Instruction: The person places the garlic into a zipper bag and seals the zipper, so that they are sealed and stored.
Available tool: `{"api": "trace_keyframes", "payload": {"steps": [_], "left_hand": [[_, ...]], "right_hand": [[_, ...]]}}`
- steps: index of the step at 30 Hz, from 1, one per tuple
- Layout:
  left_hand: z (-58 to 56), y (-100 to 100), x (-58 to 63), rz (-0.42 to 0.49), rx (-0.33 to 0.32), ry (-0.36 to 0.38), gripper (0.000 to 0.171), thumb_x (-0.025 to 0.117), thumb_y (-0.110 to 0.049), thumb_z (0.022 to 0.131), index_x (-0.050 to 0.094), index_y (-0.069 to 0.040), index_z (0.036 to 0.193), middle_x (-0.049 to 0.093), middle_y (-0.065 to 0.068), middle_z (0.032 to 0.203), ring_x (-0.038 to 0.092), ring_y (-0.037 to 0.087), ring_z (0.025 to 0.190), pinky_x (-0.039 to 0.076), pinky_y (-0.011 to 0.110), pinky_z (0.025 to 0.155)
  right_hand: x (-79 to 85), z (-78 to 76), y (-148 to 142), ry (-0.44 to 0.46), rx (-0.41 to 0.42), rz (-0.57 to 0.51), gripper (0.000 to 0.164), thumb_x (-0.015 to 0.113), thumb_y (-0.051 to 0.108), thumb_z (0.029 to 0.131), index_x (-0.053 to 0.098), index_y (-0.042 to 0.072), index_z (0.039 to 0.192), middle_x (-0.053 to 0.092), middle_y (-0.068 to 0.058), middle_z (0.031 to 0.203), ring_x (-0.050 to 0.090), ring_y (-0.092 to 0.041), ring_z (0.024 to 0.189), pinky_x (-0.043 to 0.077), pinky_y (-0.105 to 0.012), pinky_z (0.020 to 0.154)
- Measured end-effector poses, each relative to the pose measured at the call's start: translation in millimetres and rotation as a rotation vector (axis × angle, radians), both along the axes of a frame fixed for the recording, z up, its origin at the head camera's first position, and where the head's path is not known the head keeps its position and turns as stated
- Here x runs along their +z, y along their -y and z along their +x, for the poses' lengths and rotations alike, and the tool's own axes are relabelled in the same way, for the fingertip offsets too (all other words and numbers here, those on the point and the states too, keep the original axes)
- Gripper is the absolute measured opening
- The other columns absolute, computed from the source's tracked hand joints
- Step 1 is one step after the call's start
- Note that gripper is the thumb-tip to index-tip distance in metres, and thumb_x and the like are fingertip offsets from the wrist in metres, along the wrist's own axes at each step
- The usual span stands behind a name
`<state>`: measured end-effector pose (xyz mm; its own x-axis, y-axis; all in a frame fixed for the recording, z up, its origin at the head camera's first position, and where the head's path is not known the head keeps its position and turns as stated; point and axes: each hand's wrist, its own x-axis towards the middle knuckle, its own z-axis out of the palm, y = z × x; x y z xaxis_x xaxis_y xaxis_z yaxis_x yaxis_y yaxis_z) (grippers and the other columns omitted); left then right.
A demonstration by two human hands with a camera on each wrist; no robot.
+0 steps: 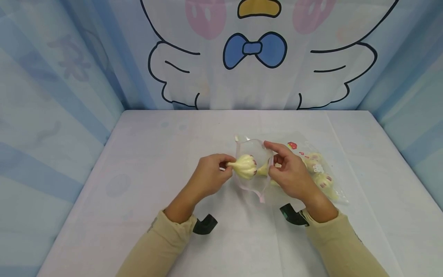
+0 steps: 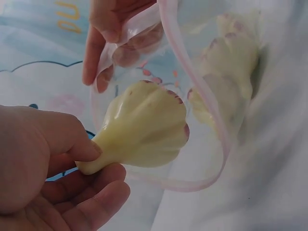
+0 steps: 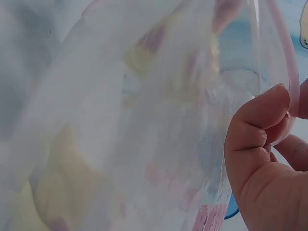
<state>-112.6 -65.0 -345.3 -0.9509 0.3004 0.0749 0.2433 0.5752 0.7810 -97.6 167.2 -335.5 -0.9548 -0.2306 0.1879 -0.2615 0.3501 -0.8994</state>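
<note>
My left hand (image 1: 214, 172) pinches a garlic bulb (image 1: 245, 166) by its thin stem, at the mouth of a clear plastic bag (image 1: 282, 192) with a pink rim. In the left wrist view the yellowish bulb (image 2: 144, 125) has purple-tipped cloves and lies within the open rim (image 2: 216, 108). My right hand (image 1: 294, 173) grips the bag's edge between thumb and fingers and holds the mouth wide. Several more garlic bulbs (image 1: 324, 180) lie inside the bag, blurred through the plastic in the right wrist view.
The bag lies on a white-covered table (image 1: 155, 215). Behind it hangs a curtain (image 1: 263, 88) with a cartoon figure and a blue bow, and blue-striped curtains (image 1: 52, 115) stand at the sides. Black mounts (image 1: 205, 225) sit at both wrists.
</note>
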Motion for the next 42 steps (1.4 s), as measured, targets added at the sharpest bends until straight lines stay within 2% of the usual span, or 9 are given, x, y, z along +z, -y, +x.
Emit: {"api": "trace_keyframes", "payload": {"steps": [4, 16, 20, 26, 33, 38, 42], "left_hand": [[0.5, -1.8, -2.7, -0.022, -0.029, 0.012, 0.025, 0.062, -0.004, 0.092, 0.073, -0.003, 0.115, 0.071, 0.006, 0.106, 0.066, 0.019, 0.094, 0.055, 0.026, 0.071], [-1.6, -5.9, -14.4, -0.057, -0.129, 0.015, 0.023, 0.061, -0.001, 0.092, 0.073, 0.000, 0.112, 0.071, 0.007, 0.102, 0.064, 0.018, 0.091, 0.052, 0.026, 0.075], [-2.6, -7.8, -17.8, -0.087, -0.153, 0.036, 0.022, 0.061, -0.002, 0.093, 0.074, -0.002, 0.112, 0.071, 0.005, 0.101, 0.063, 0.017, 0.090, 0.051, 0.026, 0.075], [-3.1, -11.2, -19.1, -0.133, -0.159, 0.084, 0.022, 0.063, -0.004, 0.095, 0.074, -0.005, 0.114, 0.068, 0.006, 0.105, 0.062, 0.019, 0.094, 0.052, 0.028, 0.078], [-4.0, -16.7, -21.5, -0.151, -0.171, 0.048, 0.020, 0.065, -0.004, 0.094, 0.076, -0.005, 0.112, 0.059, 0.004, 0.091, 0.054, 0.017, 0.086, 0.047, 0.026, 0.075], [-5.0, -22.2, -23.9, -0.182, -0.160, 0.051, 0.021, 0.065, -0.006, 0.096, 0.075, -0.006, 0.114, 0.059, 0.004, 0.095, 0.053, 0.016, 0.088, 0.047, 0.025, 0.075], [-6.0, -25.3, -24.4, -0.196, -0.159, 0.059, 0.022, 0.064, -0.007, 0.096, 0.075, -0.006, 0.116, 0.058, 0.004, 0.095, 0.053, 0.017, 0.088, 0.047, 0.025, 0.074]], "right_hand": [[0.1, 0.4, 0.3, 0.002, 0.000, 0.000, 0.056, 0.051, -0.008, 0.087, 0.049, -0.004, 0.143, 0.052, -0.018, 0.131, 0.051, -0.022, 0.091, 0.047, -0.016, 0.066], [0.1, 2.0, 0.4, 0.013, -0.003, -0.003, 0.056, 0.052, -0.010, 0.088, 0.048, -0.004, 0.144, 0.051, -0.017, 0.135, 0.050, -0.012, 0.091, 0.047, -0.016, 0.069], [0.2, 2.0, 0.6, 0.010, 0.000, 0.002, 0.056, 0.052, -0.009, 0.089, 0.048, -0.004, 0.144, 0.051, -0.017, 0.135, 0.050, -0.013, 0.091, 0.047, -0.016, 0.069], [0.6, 2.2, 0.8, 0.008, 0.002, 0.009, 0.055, 0.051, -0.009, 0.089, 0.048, -0.003, 0.144, 0.051, -0.017, 0.135, 0.050, -0.021, 0.092, 0.046, -0.016, 0.068], [0.1, 1.8, 0.8, 0.012, 0.016, -0.010, 0.055, 0.051, -0.009, 0.089, 0.046, -0.005, 0.144, 0.050, -0.018, 0.138, 0.052, -0.022, 0.093, 0.048, -0.016, 0.071], [0.2, 1.9, 0.7, 0.014, 0.019, -0.012, 0.056, 0.051, -0.009, 0.089, 0.046, -0.005, 0.144, 0.050, -0.019, 0.138, 0.052, -0.026, 0.094, 0.049, -0.016, 0.073], [0.6, 2.2, 0.8, 0.019, 0.018, -0.011, 0.056, 0.051, -0.008, 0.089, 0.046, -0.005, 0.145, 0.050, -0.020, 0.136, 0.052, -0.023, 0.093, 0.049, -0.016, 0.072]]}}
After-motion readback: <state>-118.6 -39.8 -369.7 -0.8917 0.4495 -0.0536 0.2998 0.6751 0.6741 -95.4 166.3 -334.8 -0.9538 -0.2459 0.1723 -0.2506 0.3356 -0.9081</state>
